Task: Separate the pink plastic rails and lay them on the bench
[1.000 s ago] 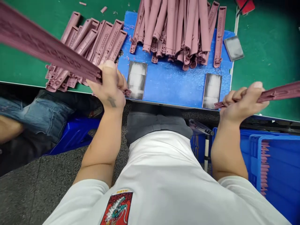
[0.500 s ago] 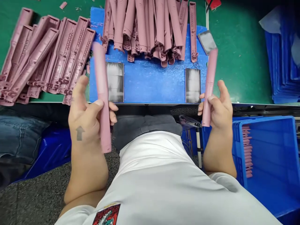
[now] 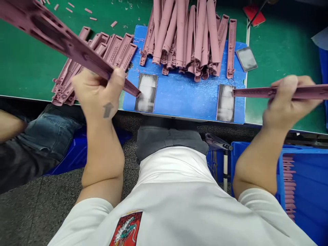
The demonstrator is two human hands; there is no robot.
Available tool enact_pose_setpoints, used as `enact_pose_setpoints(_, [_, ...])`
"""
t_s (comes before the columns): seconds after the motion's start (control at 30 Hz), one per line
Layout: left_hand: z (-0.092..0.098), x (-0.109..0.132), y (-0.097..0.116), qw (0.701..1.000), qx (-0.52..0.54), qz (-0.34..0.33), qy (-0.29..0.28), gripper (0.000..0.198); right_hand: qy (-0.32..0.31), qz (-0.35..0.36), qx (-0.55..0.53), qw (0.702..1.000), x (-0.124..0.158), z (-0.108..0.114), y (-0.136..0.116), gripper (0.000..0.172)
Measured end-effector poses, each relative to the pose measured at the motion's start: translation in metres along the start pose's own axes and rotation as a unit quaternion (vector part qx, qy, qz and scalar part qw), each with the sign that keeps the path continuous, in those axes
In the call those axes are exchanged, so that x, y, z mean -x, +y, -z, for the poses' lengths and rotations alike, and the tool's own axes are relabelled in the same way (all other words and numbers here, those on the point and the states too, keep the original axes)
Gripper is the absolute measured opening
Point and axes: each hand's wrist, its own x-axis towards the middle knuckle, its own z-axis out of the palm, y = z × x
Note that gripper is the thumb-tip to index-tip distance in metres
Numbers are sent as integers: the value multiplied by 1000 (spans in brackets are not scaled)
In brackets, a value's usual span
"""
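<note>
My left hand (image 3: 98, 91) is closed around a long mauve plastic housing (image 3: 53, 37), which slants up and away to the far left, its open inner side showing. My right hand (image 3: 288, 99) grips a second mauve housing (image 3: 279, 92) that lies almost level and runs off the right edge. Both hands hover over the near edge of the green table (image 3: 25, 65). A heap of the same mauve parts (image 3: 189, 37) lies on a blue mat (image 3: 184, 95) ahead of me. Another stack of housings (image 3: 102, 51), inner sides up, rests left of the mat.
Two grey pads (image 3: 147, 93) (image 3: 225, 102) lie on the mat and a third (image 3: 246, 58) at its right corner. A blue crate (image 3: 304, 191) with mauve parts stands low on the right. Another person's jeans-clad leg (image 3: 48, 126) is at the left. A red object (image 3: 252, 13) sits at the back.
Half a second ago both parts stood upright in loosened fingers in front of me. Now my hands have swung outward, the parts pointing left and right, fingers closed tight.
</note>
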Motion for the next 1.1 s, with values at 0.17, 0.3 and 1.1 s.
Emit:
enact_pose_setpoints(0.17, [-38, -18, -27, 989, 133, 18, -54, 38, 124, 22, -122, 985, -43, -41, 13, 57])
enact_pose_setpoints(0.3, [-50, 2, -10, 988, 133, 78, -5, 27, 82, -27, -132, 988, -8, -43, -3, 56])
enact_pose_setpoints(1.1, [-60, -26, -31, 982, 140, 80, 97, 61, 92, 2, -132, 987, -37, -40, 50, 70])
